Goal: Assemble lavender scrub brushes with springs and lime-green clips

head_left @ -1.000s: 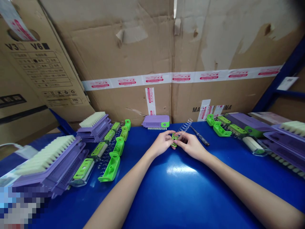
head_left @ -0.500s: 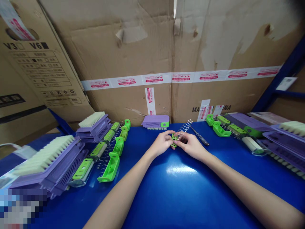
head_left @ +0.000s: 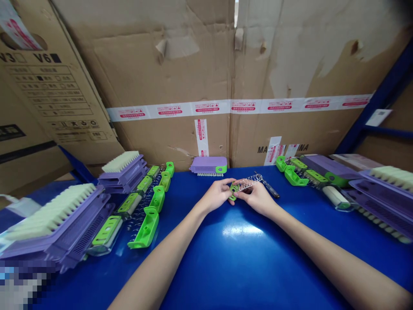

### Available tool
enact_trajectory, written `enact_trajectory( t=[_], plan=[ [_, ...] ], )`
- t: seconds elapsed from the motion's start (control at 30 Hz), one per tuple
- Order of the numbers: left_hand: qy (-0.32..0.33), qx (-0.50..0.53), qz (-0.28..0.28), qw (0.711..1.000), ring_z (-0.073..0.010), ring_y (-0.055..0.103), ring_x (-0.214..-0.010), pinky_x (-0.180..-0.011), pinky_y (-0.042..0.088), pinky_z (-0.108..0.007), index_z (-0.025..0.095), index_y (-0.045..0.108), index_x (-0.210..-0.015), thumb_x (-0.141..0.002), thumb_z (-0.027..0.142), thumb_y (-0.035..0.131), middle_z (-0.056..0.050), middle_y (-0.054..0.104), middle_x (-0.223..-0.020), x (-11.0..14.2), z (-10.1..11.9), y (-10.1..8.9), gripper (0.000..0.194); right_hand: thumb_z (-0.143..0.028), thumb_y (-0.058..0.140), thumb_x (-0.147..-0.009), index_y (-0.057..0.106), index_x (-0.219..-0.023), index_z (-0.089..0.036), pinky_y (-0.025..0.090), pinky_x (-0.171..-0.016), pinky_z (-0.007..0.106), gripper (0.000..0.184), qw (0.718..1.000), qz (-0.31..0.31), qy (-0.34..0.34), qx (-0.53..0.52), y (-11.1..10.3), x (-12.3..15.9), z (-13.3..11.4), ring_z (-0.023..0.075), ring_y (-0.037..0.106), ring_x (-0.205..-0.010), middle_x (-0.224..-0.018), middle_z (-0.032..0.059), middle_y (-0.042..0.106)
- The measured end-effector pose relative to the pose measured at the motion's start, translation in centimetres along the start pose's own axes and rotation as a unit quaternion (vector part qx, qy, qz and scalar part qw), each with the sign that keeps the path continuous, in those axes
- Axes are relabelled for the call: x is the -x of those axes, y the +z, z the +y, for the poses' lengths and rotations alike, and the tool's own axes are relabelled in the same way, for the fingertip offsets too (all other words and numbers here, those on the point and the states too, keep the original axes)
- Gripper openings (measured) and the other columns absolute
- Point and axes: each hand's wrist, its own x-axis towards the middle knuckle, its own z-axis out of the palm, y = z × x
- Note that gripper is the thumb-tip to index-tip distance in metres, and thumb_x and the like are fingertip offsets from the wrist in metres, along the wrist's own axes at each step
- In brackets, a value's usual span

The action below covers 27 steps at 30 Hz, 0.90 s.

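Note:
My left hand (head_left: 214, 196) is closed on a small green plastic piece (head_left: 232, 190), gripping it from the left. A long metal coil spring (head_left: 249, 182) runs from that piece up and to the right, above the fingers of my right hand (head_left: 260, 199). My right hand is closed with its fingertips at the spring's lower end, against the green piece. Whether the spring's end sits inside the piece is hidden by my fingers. Just beyond my right hand, a screwdriver (head_left: 271, 188) lies on the blue table (head_left: 241, 267).
An assembled purple brush (head_left: 208, 165) rests by the cardboard wall (head_left: 167, 142). On the left are green end pieces (head_left: 149, 228), springs, clear-cased green parts (head_left: 107, 230) and stacked purple brush bodies (head_left: 61, 228). Similar green parts (head_left: 296, 176) and purple brushes (head_left: 383, 193) lie on the right.
The spring has tipped down toward the right and now lies flatter, over my right hand. Both hands stay nearly in place. The whole view has shifted slightly.

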Motion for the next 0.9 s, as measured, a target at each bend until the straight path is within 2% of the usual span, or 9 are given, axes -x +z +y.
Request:
enact_trajectory(
  t=[0.2, 0.33, 0.47, 0.57, 0.9],
  plan=[
    [-0.011, -0.007, -0.01, 1.0, -0.011, 0.06, -0.052, -0.064, 0.046, -0.027, 0.006, 0.046, -0.129, -0.069, 0.002, 0.051, -0.001, 0.063, -0.067, -0.2, -0.1, -0.1, 0.06, -0.028, 0.068, -0.066, 0.066, -0.071, -0.017, 0.048, -0.075, 0.031, 0.013, 0.999, 0.008, 0.008, -0.039, 0.1, -0.2, -0.4, 0.0196, 0.064, -0.078, -0.083, 0.0046, 0.069],
    [-0.01, -0.012, -0.016, 1.0, -0.0107, 0.06, -0.054, -0.064, 0.046, -0.027, 0.005, 0.046, -0.129, -0.069, 0.002, 0.053, -0.001, 0.063, -0.069, -0.3, -0.5, -0.1, 0.06, -0.027, 0.073, -0.057, 0.064, -0.077, -0.016, 0.048, -0.065, 0.029, 0.024, 0.995, 0.031, 0.056, -0.075, 0.2, -0.3, -0.9, 0.0172, 0.063, -0.065, -0.071, 0.0014, 0.068],
    [-0.01, -0.006, -0.019, 1.0, -0.0106, 0.06, -0.054, -0.063, 0.046, -0.027, 0.006, 0.044, -0.131, -0.068, 0.002, 0.054, -0.001, 0.064, -0.069, -0.4, -0.8, -0.2, 0.064, -0.026, 0.076, -0.052, 0.061, -0.078, -0.016, 0.047, -0.058, 0.027, 0.031, 0.987, 0.023, 0.102, -0.119, 0.2, -0.5, -1.0, 0.0154, 0.06, -0.056, -0.059, -0.0018, 0.064],
    [-0.005, -0.004, -0.029, 1.0, -0.0099, 0.06, -0.054, -0.061, 0.046, -0.026, 0.007, 0.045, -0.13, -0.067, 0.002, 0.053, -0.001, 0.064, -0.07, -0.4, -0.9, -0.2, 0.063, -0.024, 0.076, -0.05, 0.06, -0.077, -0.016, 0.046, -0.057, 0.026, 0.033, 0.983, 0.017, 0.119, -0.136, 0.2, -0.7, -0.9, 0.0146, 0.06, -0.054, -0.057, -0.002, 0.063],
    [-0.001, -0.016, -0.034, 0.999, -0.0093, 0.058, -0.054, -0.061, 0.046, -0.025, 0.008, 0.045, -0.13, -0.068, 0.003, 0.053, -0.001, 0.063, -0.07, -0.3, -0.7, 0.0, 0.062, -0.027, 0.077, -0.049, 0.061, -0.073, -0.017, 0.045, -0.054, 0.026, 0.031, 0.99, 0.032, 0.117, -0.073, 0.0, -1.3, -0.3, 0.0159, 0.06, -0.057, -0.062, 0.001, 0.066]
  ],
)
